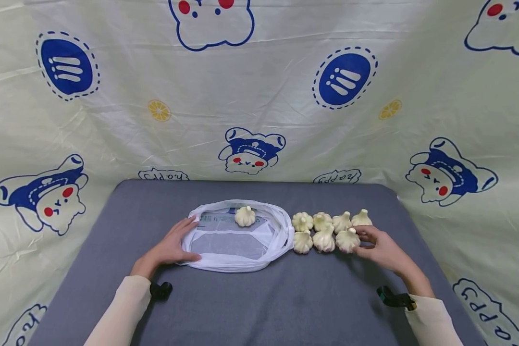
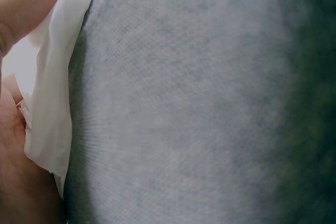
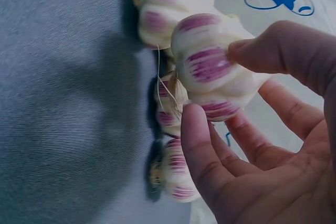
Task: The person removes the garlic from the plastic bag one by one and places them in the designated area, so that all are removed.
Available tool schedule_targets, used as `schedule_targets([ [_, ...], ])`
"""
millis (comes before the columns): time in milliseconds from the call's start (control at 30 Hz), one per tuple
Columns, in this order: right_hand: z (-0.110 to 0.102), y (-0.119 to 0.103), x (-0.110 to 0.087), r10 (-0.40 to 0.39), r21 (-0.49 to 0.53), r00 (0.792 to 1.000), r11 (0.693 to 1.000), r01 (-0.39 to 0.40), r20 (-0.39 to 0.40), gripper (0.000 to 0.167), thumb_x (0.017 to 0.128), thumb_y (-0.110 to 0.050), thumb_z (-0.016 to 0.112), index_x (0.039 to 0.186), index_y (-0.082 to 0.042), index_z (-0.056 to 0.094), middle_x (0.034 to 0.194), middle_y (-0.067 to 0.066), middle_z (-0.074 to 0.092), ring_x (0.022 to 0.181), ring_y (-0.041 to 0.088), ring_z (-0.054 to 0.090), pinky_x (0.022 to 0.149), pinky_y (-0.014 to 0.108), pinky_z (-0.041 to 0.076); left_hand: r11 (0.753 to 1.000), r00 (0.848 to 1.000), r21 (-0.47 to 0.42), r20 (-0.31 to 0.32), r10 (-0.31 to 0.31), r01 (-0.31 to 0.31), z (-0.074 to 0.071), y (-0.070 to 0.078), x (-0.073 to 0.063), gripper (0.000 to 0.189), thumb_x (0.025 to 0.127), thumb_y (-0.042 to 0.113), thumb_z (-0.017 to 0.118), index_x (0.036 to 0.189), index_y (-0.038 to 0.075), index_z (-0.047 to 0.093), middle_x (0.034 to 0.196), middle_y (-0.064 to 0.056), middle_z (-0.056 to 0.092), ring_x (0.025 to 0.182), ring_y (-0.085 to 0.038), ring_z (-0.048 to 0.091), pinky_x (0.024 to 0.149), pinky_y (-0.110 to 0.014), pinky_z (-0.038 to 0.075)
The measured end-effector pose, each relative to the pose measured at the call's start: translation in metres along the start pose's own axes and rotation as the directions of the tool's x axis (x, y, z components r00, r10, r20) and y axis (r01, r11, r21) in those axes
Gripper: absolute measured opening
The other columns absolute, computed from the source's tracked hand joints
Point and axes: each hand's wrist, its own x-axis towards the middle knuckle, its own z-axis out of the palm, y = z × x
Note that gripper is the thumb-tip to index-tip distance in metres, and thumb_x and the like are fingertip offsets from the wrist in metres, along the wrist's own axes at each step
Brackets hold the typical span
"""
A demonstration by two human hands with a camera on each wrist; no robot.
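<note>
A white plastic bag (image 1: 281, 240) lies with its mouth spread wide and its rim bunched into a ring. One garlic bulb (image 1: 245, 216) sits inside, near the far rim. My left hand (image 1: 168, 245) holds the bag's left side, the thumb on the near part of the rim; in the left wrist view a fold of white plastic (image 2: 50, 93) covers part of the palm. With thumb and fingers, my right hand (image 1: 385, 247) pinches a garlic bulb (image 3: 210, 66) at the near right end of two rows. Purple streaks mark its skin in the right wrist view.
Several more garlic bulbs (image 1: 323, 239) stand in two rows right beside the bag. Everything rests on a grey cloth-covered table (image 1: 259, 307). Behind it hangs a pale printed curtain (image 1: 268, 91), meeting the table's far edge.
</note>
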Motion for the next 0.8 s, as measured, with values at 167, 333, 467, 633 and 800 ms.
schedule_targets([
  [167, 0.007, 0.011, 0.004, -0.021, 0.005, 1.000, 1.000, 0.021, -0.020, 0.054, 0.093, -0.008, 0.073, 0.140, 0.009, 0.054, 0.143, 0.033, 0.052, 0.125, 0.054, 0.058, 0.091, 0.052, 0.057, 1.000, 1.000, 0.002, 0.008, -0.007, 0.007, 0.000, 0.001, 0.001, 0.105, 0.077, 0.048, 0.083, 0.160, 0.006, 0.035, 0.172, -0.014, 0.020, 0.157, -0.046, 0.010, 0.120, -0.073, 0.013],
  [333, 0.012, 0.019, 0.006, -0.019, 0.000, 0.999, 1.000, 0.019, -0.028, 0.052, 0.092, -0.006, 0.072, 0.139, 0.010, 0.054, 0.145, 0.034, 0.050, 0.125, 0.052, 0.058, 0.089, 0.045, 0.057, 1.000, 1.000, 0.008, 0.005, 0.002, -0.002, 0.000, 0.000, 0.002, 0.104, 0.077, 0.047, 0.083, 0.160, 0.006, 0.035, 0.171, -0.015, 0.021, 0.157, -0.046, 0.011, 0.120, -0.074, 0.014],
  [467, 0.016, 0.024, 0.006, -0.031, -0.012, 0.999, 0.999, 0.030, -0.037, 0.048, 0.092, -0.005, 0.073, 0.136, 0.008, 0.058, 0.143, 0.032, 0.053, 0.123, 0.050, 0.061, 0.088, 0.042, 0.058, 1.000, 1.000, 0.003, 0.010, -0.004, 0.004, 0.000, 0.001, 0.001, 0.104, 0.077, 0.046, 0.083, 0.160, 0.007, 0.035, 0.172, -0.014, 0.020, 0.157, -0.045, 0.010, 0.120, -0.073, 0.014],
  [633, 0.018, 0.027, 0.006, -0.056, -0.026, 0.997, 0.998, 0.055, -0.055, 0.041, 0.092, -0.003, 0.072, 0.132, 0.001, 0.064, 0.142, 0.029, 0.056, 0.122, 0.050, 0.062, 0.093, 0.053, 0.056, 1.000, 1.000, 0.002, 0.008, -0.008, 0.008, 0.000, 0.001, 0.000, 0.103, 0.077, 0.046, 0.083, 0.160, 0.007, 0.036, 0.172, -0.014, 0.020, 0.157, -0.045, 0.010, 0.120, -0.073, 0.013],
  [800, 0.019, 0.030, 0.008, -0.067, -0.017, 0.995, 0.998, 0.066, -0.071, 0.039, 0.092, 0.001, 0.070, 0.130, 0.000, 0.066, 0.143, 0.029, 0.056, 0.120, 0.045, 0.063, 0.091, 0.052, 0.058, 1.000, 1.000, 0.012, -0.004, 0.008, -0.008, 0.000, 0.002, -0.001, 0.103, 0.076, 0.045, 0.084, 0.159, 0.005, 0.036, 0.171, -0.016, 0.021, 0.156, -0.048, 0.011, 0.119, -0.075, 0.014],
])
